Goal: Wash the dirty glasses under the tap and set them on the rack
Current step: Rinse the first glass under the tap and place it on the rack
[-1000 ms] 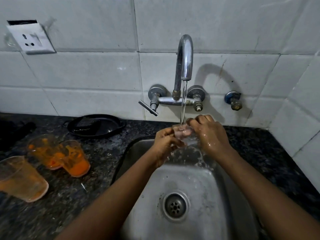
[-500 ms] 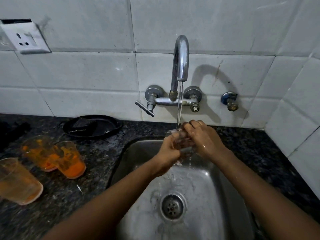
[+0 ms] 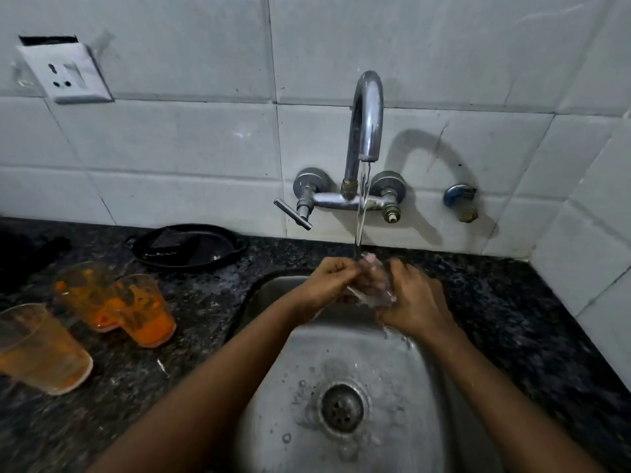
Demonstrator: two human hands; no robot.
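Note:
A clear glass (image 3: 374, 288) is held over the steel sink (image 3: 403, 377), right under the running stream from the chrome tap (image 3: 367, 110). My left hand (image 3: 329, 278) grips it from the left and my right hand (image 3: 415, 302) wraps it from the right, so most of the glass is hidden. Three dirty glasses smeared with orange residue stand on the dark counter at left: one at the back (image 3: 85, 288), one beside it (image 3: 146, 312), and a paler one nearest me (image 3: 37, 349). No rack is in view.
A black pan (image 3: 191, 245) sits on the granite counter (image 3: 512, 319) behind the dirty glasses. The tap lever (image 3: 293, 213) sticks out left of the spout. A wall socket (image 3: 66, 75) is at upper left. White tiled walls close in the back and right.
Both hands have turned the glass under the stream; my right hand has slid lower around it. The view has shifted a little.

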